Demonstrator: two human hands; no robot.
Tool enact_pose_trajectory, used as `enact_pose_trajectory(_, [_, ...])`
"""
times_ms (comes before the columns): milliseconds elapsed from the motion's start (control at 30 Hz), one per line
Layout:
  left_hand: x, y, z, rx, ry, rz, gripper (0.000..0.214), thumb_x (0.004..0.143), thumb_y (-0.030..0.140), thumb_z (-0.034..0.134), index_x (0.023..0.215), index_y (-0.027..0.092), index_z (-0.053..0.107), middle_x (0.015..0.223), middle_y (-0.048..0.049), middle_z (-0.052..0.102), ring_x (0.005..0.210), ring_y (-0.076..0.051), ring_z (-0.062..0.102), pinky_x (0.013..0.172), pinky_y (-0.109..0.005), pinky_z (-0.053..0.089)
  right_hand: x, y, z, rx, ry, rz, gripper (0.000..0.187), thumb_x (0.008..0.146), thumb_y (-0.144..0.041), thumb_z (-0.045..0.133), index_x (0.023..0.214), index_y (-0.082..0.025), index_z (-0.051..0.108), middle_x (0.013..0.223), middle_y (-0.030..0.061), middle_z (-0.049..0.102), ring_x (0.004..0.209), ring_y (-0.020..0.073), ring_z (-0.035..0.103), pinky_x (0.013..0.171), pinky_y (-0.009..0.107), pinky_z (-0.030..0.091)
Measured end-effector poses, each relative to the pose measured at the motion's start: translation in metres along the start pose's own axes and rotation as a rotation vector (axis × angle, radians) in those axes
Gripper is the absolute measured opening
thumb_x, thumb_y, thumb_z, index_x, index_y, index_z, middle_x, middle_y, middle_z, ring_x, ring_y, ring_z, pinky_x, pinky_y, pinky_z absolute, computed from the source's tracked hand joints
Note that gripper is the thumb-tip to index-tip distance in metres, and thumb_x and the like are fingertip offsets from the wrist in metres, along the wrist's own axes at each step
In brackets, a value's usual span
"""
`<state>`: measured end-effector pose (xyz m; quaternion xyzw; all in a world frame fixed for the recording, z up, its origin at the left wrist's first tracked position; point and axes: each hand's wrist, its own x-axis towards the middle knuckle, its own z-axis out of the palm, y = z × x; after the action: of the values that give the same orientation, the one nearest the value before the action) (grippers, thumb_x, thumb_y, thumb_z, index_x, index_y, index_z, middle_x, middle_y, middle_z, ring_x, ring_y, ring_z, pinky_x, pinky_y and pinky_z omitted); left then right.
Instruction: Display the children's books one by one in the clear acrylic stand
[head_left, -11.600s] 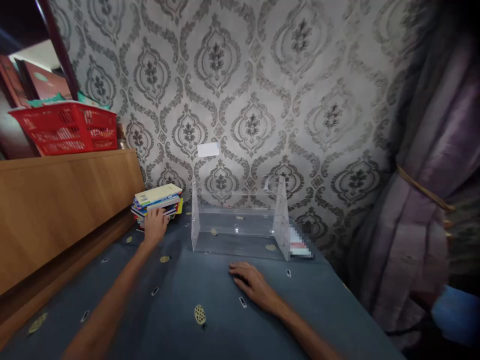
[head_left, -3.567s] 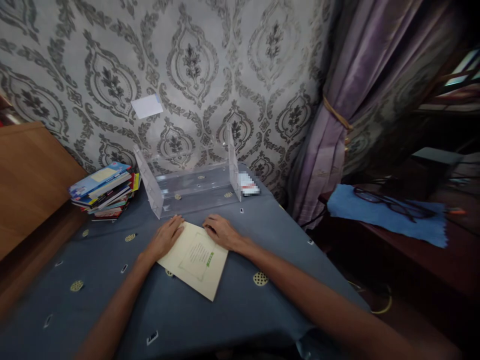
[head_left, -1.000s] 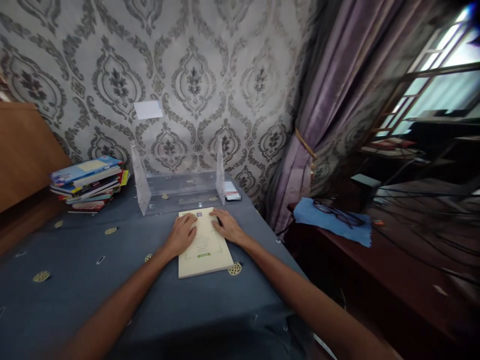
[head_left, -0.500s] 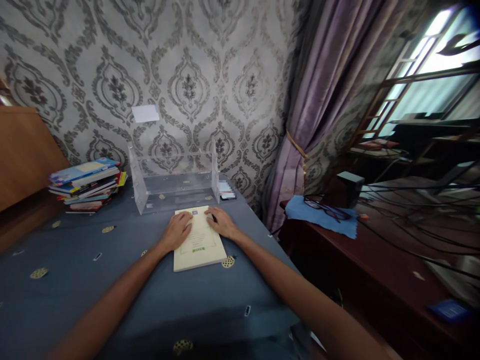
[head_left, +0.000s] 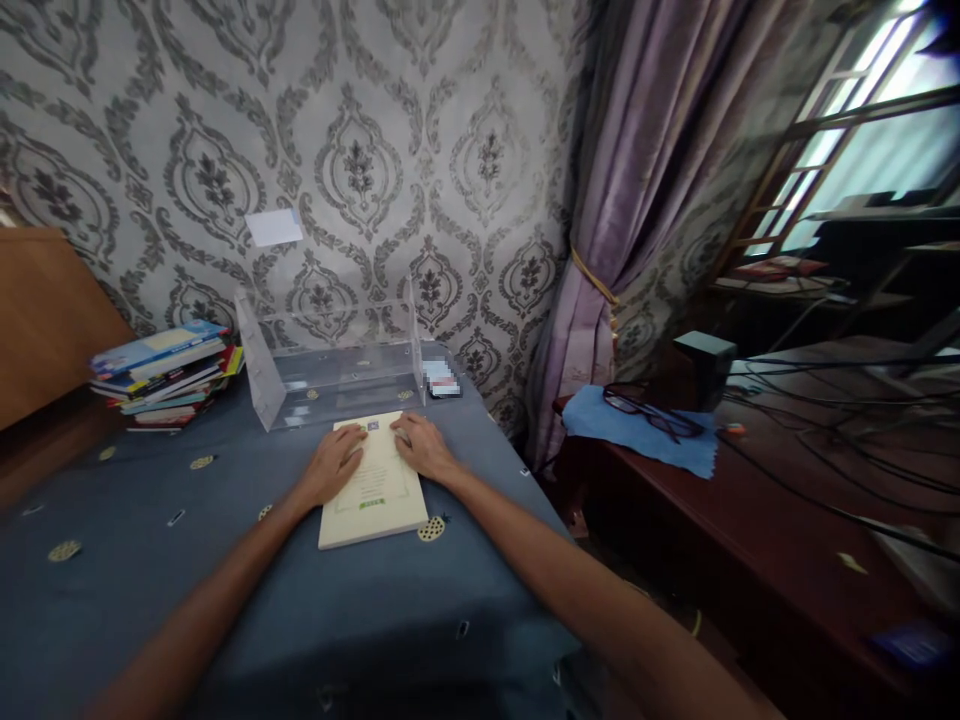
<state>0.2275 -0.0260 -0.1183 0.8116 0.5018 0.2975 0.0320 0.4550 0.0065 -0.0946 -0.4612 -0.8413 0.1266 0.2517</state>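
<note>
A cream-coloured book (head_left: 373, 512) with small green print lies flat on the dark blue tablecloth (head_left: 225, 490). My left hand (head_left: 335, 463) rests on its upper left part, palm down, fingers stretched forward and slightly bent. On the upper right edge lies my right hand (head_left: 421, 447), its fingers loosely bent over the cover and not closed around anything. Just beyond the book stands a clear acrylic rack (head_left: 259, 375), nothing standing in it. To the right of the rack is a phone-like flat object (head_left: 442, 380) with a blurred-out face.
A stack of books (head_left: 161, 375) sits at the back left, beside a wooden cabinet (head_left: 56, 305). At right, a dark red desk (head_left: 750, 560) carries glasses (head_left: 652, 412) on a blue cloth (head_left: 592, 425), a black box (head_left: 705, 365) and tangled cables. A purple curtain (head_left: 630, 170) hangs behind.
The view has turned slightly right, so the book, rack and table sit further left in the picture. Both hands stay on the book in much the same pose.
</note>
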Motion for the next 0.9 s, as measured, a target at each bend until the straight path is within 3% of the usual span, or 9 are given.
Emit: enact_pose_trajectory(900, [0.0038, 0.0057, -0.0052, -0.001, -0.023, 0.012, 0.034, 0.099, 0.035, 0.041, 0.124, 0.023, 0.060, 0.131, -0.0097, 0.061, 0.126, -0.025, 0.055, 0.108, -0.046, 0.046, -0.0031, 0.0024, -0.0053, 0.042, -0.014, -0.022, 0.029, 0.093, -0.015, 0.055, 0.120, -0.017, 0.064, 0.127, 0.0120, 0.061, 0.120, 0.0253, 0.056, 0.100, 0.039, 0.044])
